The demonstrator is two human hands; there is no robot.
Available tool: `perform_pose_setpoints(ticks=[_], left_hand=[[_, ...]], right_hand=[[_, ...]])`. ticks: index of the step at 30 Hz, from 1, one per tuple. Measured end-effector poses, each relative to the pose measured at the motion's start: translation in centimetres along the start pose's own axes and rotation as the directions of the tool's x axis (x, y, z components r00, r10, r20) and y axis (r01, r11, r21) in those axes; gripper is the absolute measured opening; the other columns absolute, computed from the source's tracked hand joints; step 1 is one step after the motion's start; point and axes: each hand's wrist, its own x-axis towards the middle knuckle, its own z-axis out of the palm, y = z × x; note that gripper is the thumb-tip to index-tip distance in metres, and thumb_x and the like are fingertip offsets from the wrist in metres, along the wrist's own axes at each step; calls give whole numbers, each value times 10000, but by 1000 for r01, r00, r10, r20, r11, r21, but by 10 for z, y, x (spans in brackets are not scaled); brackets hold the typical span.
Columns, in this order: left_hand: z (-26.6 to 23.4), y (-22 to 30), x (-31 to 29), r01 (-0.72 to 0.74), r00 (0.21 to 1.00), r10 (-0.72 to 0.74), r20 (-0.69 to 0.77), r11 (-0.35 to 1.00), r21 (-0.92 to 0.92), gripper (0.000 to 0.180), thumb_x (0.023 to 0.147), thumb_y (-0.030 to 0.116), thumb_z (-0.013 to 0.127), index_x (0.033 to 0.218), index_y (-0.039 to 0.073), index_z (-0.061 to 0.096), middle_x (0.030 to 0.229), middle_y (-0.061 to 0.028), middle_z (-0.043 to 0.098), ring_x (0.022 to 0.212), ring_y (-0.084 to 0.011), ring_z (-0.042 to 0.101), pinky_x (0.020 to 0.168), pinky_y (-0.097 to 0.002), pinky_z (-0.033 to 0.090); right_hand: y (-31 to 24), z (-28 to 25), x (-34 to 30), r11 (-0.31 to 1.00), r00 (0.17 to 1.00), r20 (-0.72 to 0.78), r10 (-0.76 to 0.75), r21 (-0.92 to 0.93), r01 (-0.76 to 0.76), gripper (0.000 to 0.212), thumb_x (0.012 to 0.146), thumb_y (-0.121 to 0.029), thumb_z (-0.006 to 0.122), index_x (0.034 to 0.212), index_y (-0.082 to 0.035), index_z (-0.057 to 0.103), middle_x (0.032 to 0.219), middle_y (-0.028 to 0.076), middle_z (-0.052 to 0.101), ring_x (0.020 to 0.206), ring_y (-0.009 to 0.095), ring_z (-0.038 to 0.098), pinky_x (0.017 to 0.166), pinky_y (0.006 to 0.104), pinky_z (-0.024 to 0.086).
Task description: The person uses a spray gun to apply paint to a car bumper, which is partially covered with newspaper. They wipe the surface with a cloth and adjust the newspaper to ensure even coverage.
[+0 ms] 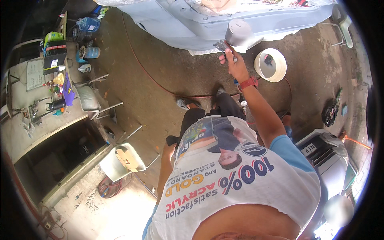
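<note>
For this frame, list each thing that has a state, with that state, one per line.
Right hand: raised, gripping the spray gun.
Spray gun: held up, grey cup on top, close to the grey car panel.
Left hand: hidden behind the body; state unclear.
White bucket: open, upright on the floor, a small dark thing inside.
Chair: upright, unoccupied.
Red hose: lying slack across the floor.

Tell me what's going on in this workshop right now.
A person stands on a dirt floor, right hand raised and gripping a spray gun with a grey cup, held close to a light blue car body panel. A white bucket sits beside it. The left arm hangs down; its hand is hidden.
</note>
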Motion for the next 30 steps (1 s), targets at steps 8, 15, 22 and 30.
perform_pose_setpoints(ticks=[8,15,22,30], left_hand=[[-9,7,-8,41,998,-38,45,997,-58,569,898,151,805,1418,-9,640,1321,-212,751,1210,-325,721,1035,-407,531],[-32,5,-22,77,997,-78,-25,997,-27,577,887,139,793,1423,-4,635,1318,-210,746,1222,-326,718,1043,-400,526],[-70,-30,8,139,988,-141,56,990,32,627,886,159,786,1468,3,612,1374,-225,725,1274,-340,701,1064,-404,521],[-154,-81,75,46,999,-46,0,996,-70,623,890,196,805,1449,-6,621,1357,-210,734,1253,-339,706,1069,-407,522]], right_hand=[[60,8,-18,989,997,-73,0,-150,-11,651,1114,-542,572,1599,-109,552,934,109,774,841,170,744,815,358,587],[118,23,-15,932,991,-118,-62,-362,15,645,1104,-545,574,1581,-111,557,954,170,804,954,359,792,890,453,589],[126,84,-30,904,990,-104,-96,-425,43,597,1114,-519,561,1575,-140,570,1081,219,804,1088,441,763,960,481,568],[89,187,-51,918,994,-94,-55,-396,14,575,1129,-460,571,1619,-161,534,1016,167,800,965,256,788,896,403,588]])
